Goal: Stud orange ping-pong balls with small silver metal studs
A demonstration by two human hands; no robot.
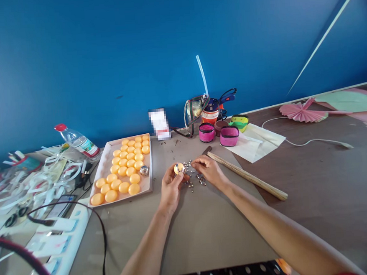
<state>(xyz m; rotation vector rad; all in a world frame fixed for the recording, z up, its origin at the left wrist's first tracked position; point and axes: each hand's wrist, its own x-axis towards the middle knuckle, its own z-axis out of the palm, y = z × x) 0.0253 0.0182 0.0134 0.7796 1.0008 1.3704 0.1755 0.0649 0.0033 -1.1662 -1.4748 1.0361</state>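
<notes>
My left hand (171,188) is closed around an orange ball (179,168), partly covered with shiny silver pieces. Just to its right, my right hand (209,170) pinches with thumb and fingertips; whatever is between them is too small to make out. Small silver beads (201,179) lie loose on the grey mat (196,228) below and between both hands. Left of them, a shallow white tray (150,173) holds many plain orange balls (122,171) and one silver-covered ball (144,170).
A wooden stick (252,176) lies beside my right hand. Behind are pink containers (207,133), an orange-and-white cup (210,117) and white paper (259,142). At left are a water bottle (81,142), a power strip (68,246), dark cables (104,239) and tangled white strips (32,181).
</notes>
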